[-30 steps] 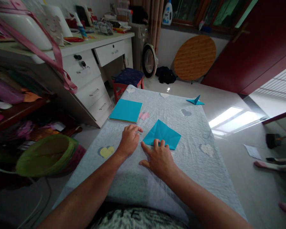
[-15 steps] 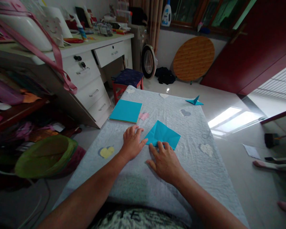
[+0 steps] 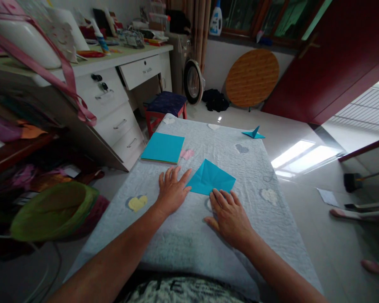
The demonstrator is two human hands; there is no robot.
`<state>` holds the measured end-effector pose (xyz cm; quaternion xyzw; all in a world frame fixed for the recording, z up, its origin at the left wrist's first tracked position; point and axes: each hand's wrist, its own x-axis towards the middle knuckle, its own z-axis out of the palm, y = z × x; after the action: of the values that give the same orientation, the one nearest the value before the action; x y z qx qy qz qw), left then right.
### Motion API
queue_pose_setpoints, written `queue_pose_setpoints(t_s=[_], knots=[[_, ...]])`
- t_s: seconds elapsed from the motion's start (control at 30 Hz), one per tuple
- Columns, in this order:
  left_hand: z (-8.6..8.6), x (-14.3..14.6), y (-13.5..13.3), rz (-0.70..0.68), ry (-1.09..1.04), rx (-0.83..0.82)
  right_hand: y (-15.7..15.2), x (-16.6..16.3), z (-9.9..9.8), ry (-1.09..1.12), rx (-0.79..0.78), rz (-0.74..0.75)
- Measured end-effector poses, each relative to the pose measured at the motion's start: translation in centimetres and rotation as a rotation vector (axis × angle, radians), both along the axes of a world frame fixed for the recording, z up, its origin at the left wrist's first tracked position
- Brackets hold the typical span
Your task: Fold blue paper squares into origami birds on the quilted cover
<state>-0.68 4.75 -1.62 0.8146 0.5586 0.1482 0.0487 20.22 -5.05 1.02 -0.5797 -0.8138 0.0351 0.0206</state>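
A creased blue sheet of origami paper (image 3: 213, 177), partly folded, lies flat on the cloth-covered table (image 3: 183, 231). At its left corner is my left hand (image 3: 173, 189), fingers spread on the cloth and thumb touching or very near the paper. My right hand (image 3: 229, 214) rests palm down, its fingertips on the paper's near edge and its thumb out to the side. Neither hand grips anything. Beyond my left hand sits a stack of square blue paper (image 3: 163, 148). A folded blue paper figure (image 3: 254, 134) stands at the far right corner.
To the left are a white desk (image 3: 120, 124) with drawers and a green-lined bin (image 3: 53, 210). A stool (image 3: 166, 105) stands past the table's far edge, near a washing machine with its round door (image 3: 193, 82) ajar. A round wooden board (image 3: 252, 78) leans on the wall.
My right hand has slid to the right along the paper's near edge. My left hand has drawn slightly back, its fingers spreading wider. The whole view has shifted a little.
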Motion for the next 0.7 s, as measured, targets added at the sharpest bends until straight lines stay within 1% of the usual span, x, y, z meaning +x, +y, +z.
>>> queue_pose_setpoints(t_s=[0.03, 0.07, 0.13, 0.2, 0.23, 0.27, 0.33, 0.4, 0.5, 0.6, 0.7], knots=[[0.2, 0.0, -0.1, -0.037, -0.01, 0.039, -0.1, 0.2, -0.1, 0.0, 0.002, -0.004], [0.3, 0.1, -0.2, -0.103, -0.018, 0.08, -0.2, 0.3, -0.2, -0.001, 0.002, -0.009], [0.5, 0.3, -0.5, -0.306, -0.026, 0.132, -0.2, 0.2, -0.3, -0.001, -0.003, -0.021], [0.4, 0.6, -0.9, -0.525, -0.018, 0.12, -0.2, -0.1, -0.3, -0.003, -0.006, -0.036], [0.3, 0.8, -1.1, -0.601, -0.012, 0.099, -0.2, -0.2, -0.3, -0.003, -0.007, -0.04], [0.2, 1.0, -1.3, -0.647, -0.006, 0.078, -0.2, -0.2, -0.3, -0.003, -0.007, -0.041], [0.0, 1.2, -1.5, -0.669, 0.001, 0.058, -0.3, 0.1, -0.3, -0.002, -0.01, -0.039], [0.1, 1.4, -1.7, -0.655, 0.011, 0.053, -0.6, 0.6, -0.4, -0.002, -0.016, -0.04], [0.7, 1.4, -1.9, -0.62, 0.052, 0.032, -1.4, 1.9, -0.7, -0.013, -0.017, -0.058], [1.5, 1.4, -2.5, -0.556, 0.133, 0.009, -2.5, 3.1, -1.0, -0.043, 0.0, -0.087], [2.0, 1.7, -3.5, -0.437, 0.197, -0.003, -3.3, 3.9, -1.0, -0.067, 0.008, -0.119]])
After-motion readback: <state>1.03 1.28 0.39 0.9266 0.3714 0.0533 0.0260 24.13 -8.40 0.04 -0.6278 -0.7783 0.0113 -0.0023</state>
